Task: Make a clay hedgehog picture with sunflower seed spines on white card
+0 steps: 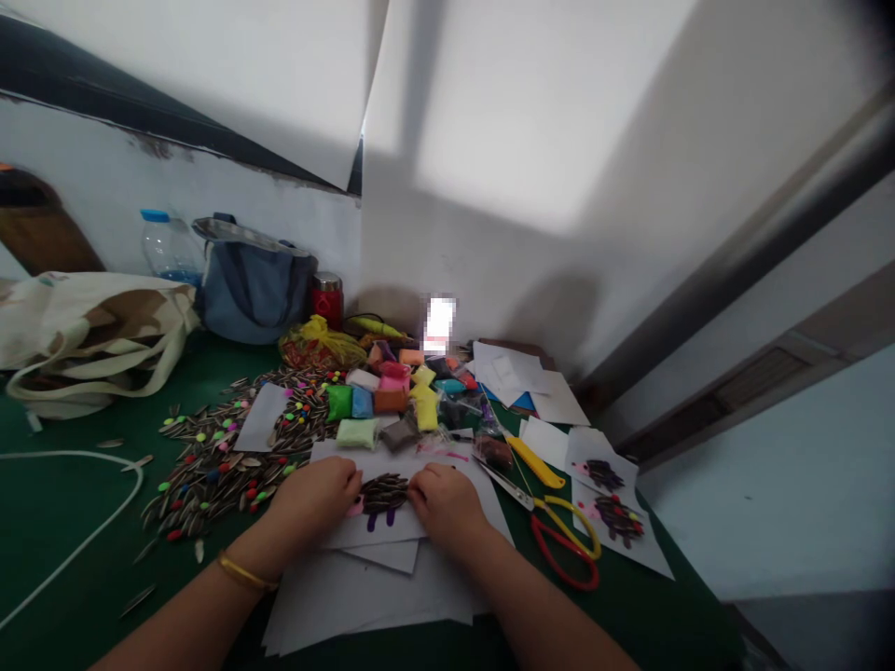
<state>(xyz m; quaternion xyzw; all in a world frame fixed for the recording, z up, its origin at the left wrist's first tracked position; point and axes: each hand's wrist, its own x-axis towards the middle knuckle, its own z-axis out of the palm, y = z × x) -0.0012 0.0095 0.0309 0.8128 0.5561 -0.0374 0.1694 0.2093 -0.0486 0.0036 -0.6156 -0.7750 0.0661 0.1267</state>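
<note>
A white paper (430,528) lies before me with a hedgehog-like figure (383,492) of striped seeds, a pink face and purple legs. My left hand (318,494) is at the figure's left side by the pink face, its fingers curled together. My right hand (447,503) is at the right end of the seeds, fingers also bent together. Whatever is between the fingertips of either hand is too small to make out. More white sheets (364,596) lie beneath. To the left spreads a pile of seeds (224,475) mixed with small coloured balls.
Clay packets (388,401) lie behind the paper. Red-and-yellow scissors (559,540) and a yellow cutter (537,463) are on the right, beside finished-looking seed figures (615,517). A blue bag (255,289), red flask (327,300), bottle (168,247) and cream bag (90,326) stand at the back left.
</note>
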